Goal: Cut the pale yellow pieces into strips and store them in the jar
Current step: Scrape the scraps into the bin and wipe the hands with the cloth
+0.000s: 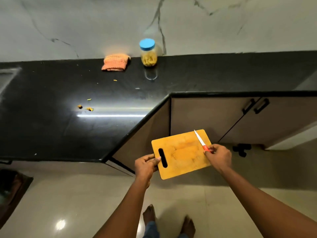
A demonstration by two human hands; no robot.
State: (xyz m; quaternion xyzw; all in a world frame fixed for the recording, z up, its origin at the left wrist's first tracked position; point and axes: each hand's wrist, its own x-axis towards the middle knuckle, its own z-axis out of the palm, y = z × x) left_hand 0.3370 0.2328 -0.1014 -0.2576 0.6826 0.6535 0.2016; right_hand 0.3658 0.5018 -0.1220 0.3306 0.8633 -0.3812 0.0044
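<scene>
From the head view, a person stands barefoot on the tiled floor, well in front of the jar (148, 53), carrying a yellow cutting board (181, 155) in the air clear of the black table (51, 126). The left hand (146, 166) grips the board's handle end, its fingers (154, 159) wrapped round the short edge beside the slot. The right hand (219, 155) pinches the red handle of a small knife (200, 140) against the opposite edge, the blade lying across the board's far corner. No pale yellow pieces show on the board. The jar stands upright at the back of the table, against the marble wall, blue lid (147, 44) on and pale yellow strips (149, 61) packed inside. A folded orange cloth (115, 63) lies just left of the jar, and a few yellow scraps (89, 109) lie on the table nearer the camera than the jar, to its left. The jar looks clear-walled, smooth and probably light, best taken round its body while the other hand turns the lid. The strips look small and soft, easily crushed. The board appears stiff and easily carried by its ends.
</scene>
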